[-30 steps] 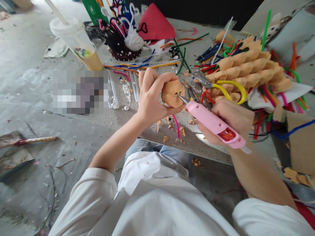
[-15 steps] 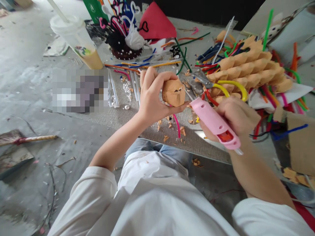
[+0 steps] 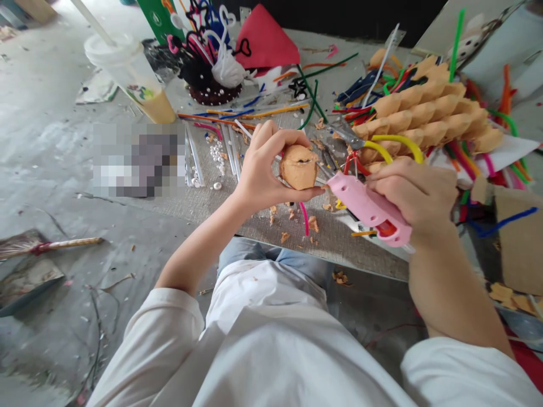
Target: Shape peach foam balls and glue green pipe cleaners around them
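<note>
Left grip [image 3: 263, 169] snug around tan lump [image 3: 299, 174], right grip [image 3: 418, 195] around pink glue gun [image 3: 360, 200], print [image 3: 141, 93] on cup [image 3: 131, 70] illegible.

Pale, diffuse light comes from the upper left, bleaching the floor [image 3: 46, 62] there almost to white, while the space beneath the bench [image 3: 331, 246] is dim. Soft grey shadows crease the white shirt [image 3: 263, 350]. The wide lens stretches the borders; pixelation hides a left-hand patch; the right hand [image 3: 424, 195] looks slightly soft.
</note>
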Demonstrator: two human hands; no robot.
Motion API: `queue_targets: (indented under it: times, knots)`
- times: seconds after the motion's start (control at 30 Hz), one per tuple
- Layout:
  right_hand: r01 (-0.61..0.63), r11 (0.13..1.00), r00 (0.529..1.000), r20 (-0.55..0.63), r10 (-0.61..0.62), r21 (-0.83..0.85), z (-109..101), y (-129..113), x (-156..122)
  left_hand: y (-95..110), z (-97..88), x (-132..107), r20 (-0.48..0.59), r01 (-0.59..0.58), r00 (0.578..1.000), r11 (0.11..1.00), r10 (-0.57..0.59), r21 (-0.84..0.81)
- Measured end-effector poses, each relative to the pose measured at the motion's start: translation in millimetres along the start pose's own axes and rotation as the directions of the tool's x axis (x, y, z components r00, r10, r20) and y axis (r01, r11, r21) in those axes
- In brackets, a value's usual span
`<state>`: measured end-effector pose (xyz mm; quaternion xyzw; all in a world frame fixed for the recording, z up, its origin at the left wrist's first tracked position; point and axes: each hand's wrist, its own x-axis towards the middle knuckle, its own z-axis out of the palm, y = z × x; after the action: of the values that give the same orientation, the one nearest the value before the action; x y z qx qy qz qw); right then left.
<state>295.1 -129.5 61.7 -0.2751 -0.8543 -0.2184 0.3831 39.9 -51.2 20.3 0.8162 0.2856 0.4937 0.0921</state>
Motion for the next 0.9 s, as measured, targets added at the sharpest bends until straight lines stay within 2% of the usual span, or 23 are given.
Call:
queue_targets:
  times: [0.1,0.27,0.4,0.53,0.6,0.67,0.77,0.9]
  knots:
    - [-0.022,1.0,0.998,-0.068,0.021,-0.017,1.8,2.5,-2.5,1.6,-1.2,0.8,0.0,0.018,1.0,1.0,-0.018,0.003]
    - [-0.046,0.998,0.999,-0.018,0.047,0.049,4.7,-6.8,-0.8,2.5,-0.6,0.3,0.002,0.026,1.0,0.999,-0.026,-0.035]
    - [-0.089,0.994,0.995,-0.044,0.092,0.069,3.7,-2.3,-1.9,1.7,-1.4,1.1,-0.009,0.005,1.0,0.993,-0.007,-0.118]
    - [-0.145,0.98,0.983,-0.097,0.159,0.134,7.2,3.7,-3.5,3.2,-4.4,3.0,0.029,0.033,0.999,0.985,-0.028,-0.172]
    - [-0.111,0.987,0.983,-0.132,0.127,0.12,10.1,5.0,-3.0,4.3,-5.5,3.6,0.053,0.053,0.998,0.978,-0.044,-0.203]
    - [-0.149,0.987,0.975,-0.156,0.158,0.065,12.8,6.4,-3.0,5.5,-5.8,3.9,0.077,0.078,0.995,0.969,-0.061,-0.234]
    - [-0.34,0.939,0.939,-0.074,0.337,-0.045,17.3,8.7,-7.3,7.6,-5.9,4.4,0.087,0.114,0.992,0.953,-0.093,-0.281]
    - [-0.438,0.896,0.885,0.139,0.444,-0.069,28.0,6.8,-20.0,10.8,-6.8,6.0,0.098,0.15,0.988,0.926,-0.123,-0.348]
